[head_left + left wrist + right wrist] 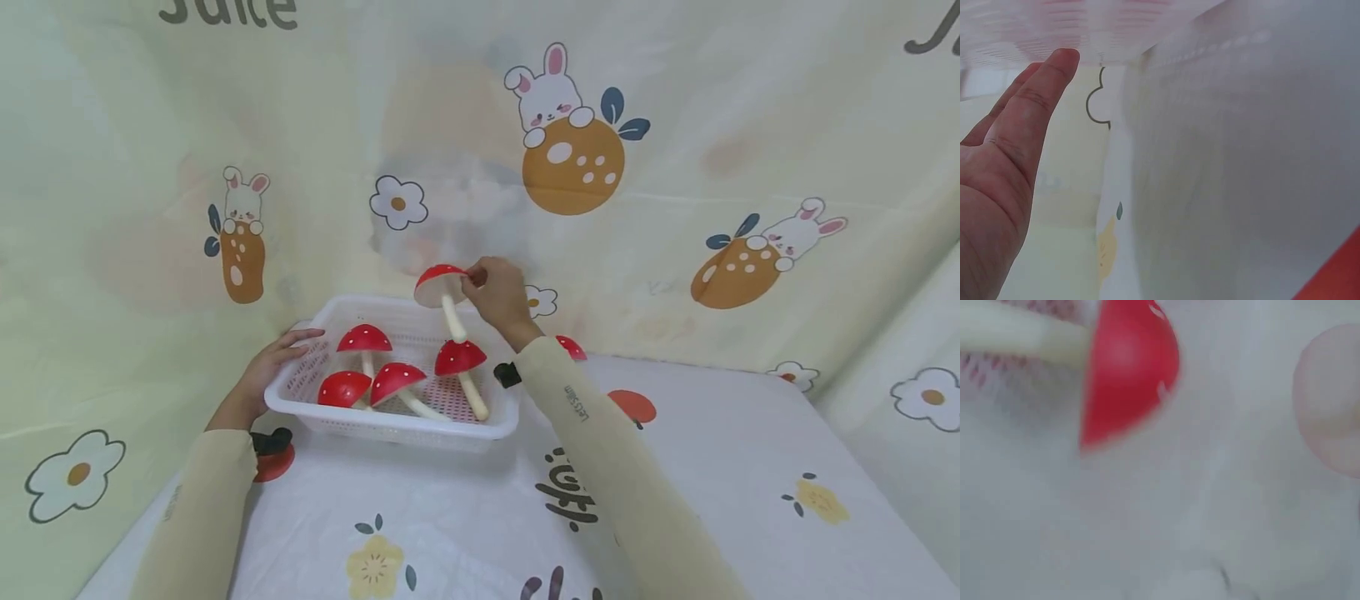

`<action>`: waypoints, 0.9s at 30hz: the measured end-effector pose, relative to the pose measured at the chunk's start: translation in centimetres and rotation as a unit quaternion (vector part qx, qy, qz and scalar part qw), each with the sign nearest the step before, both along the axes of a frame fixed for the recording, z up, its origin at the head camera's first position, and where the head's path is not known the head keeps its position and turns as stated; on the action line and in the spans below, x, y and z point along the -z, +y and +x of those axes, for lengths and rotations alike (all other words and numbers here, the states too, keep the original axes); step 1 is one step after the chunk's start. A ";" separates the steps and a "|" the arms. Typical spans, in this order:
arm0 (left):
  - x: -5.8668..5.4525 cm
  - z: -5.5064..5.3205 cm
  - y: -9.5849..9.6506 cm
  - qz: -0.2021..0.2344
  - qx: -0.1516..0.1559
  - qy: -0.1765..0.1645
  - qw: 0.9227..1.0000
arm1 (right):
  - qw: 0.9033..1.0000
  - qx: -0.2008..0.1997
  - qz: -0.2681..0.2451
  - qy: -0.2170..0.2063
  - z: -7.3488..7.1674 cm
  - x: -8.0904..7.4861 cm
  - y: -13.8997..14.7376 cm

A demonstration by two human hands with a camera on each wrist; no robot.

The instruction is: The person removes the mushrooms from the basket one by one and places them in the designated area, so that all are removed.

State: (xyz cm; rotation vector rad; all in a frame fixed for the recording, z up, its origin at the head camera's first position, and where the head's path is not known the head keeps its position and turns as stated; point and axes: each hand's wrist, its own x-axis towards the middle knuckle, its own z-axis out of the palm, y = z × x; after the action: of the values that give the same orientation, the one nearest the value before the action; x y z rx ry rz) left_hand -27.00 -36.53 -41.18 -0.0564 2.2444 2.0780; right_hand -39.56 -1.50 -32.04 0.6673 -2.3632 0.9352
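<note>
My right hand (497,292) pinches the cap edge of a toy mushroom (452,317) above the back right of a white plastic basket (390,423). Its red cap is uppermost and the pale stem slants down. Inside the basket lie several more red-capped mushrooms (397,379), one (461,358) directly below the held stem. In the right wrist view this lower mushroom (1129,369) appears beside the held one's pale cap underside (1329,400); the hand is out of that view. My left hand (266,367), fingers extended, rests against the basket's left side; the left wrist view shows its fingertips right at the basket wall (1104,25).
A patterned cloth (465,133) with rabbits and flowers hangs close behind the basket. A red rounded shape with white dots (572,347) peeks out beyond my right forearm. The printed white tablecloth (450,500) covers the table in front.
</note>
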 end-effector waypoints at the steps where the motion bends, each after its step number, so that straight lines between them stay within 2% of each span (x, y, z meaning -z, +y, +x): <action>1: 0.1 -0.1 0.1 0.000 0.003 -0.001 1.000 | 1.000 0.005 -0.008 0.017 0.1 -0.6 1.1; 4: 0.4 -0.3 0.1 0.002 0.008 -0.003 1.000 | 0.998 0.020 -0.024 0.061 0.6 -2.5 4.7; 8: 0.5 -0.3 -0.2 0.005 0.011 -0.006 1.000 | 0.993 0.052 -0.019 0.108 1.0 -4.3 9.7; 11: 0.4 -0.2 -0.2 0.010 0.016 -0.007 1.000 | 0.989 0.084 -0.007 0.123 1.3 -4.8 13.6; 14: 0.1 0.2 -0.5 0.013 0.015 -0.009 1.000 | 0.985 0.119 0.009 0.127 1.2 -4.7 17.1; 16: -0.1 0.4 -0.7 0.015 0.016 -0.009 1.000 | 0.983 0.141 0.022 0.120 0.9 -4.0 19.1; 19: -0.4 0.7 -0.7 0.018 0.018 -0.006 1.000 | 0.981 0.169 0.046 0.084 0.4 -2.4 21.8; 23: -0.6 0.9 -0.2 0.027 0.021 0.003 0.999 | 0.977 0.194 0.085 0.017 -0.2 0.8 24.4; 27: -0.8 1.0 0.4 0.039 0.024 0.001 0.999 | 0.969 0.209 0.131 -0.028 -0.5 4.1 26.0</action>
State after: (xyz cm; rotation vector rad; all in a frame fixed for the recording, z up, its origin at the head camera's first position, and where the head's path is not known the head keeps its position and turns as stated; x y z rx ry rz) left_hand -26.05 -36.10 -40.40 0.0039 2.1403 2.1392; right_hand -40.05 24.54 -36.09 0.2143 -2.5609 0.4700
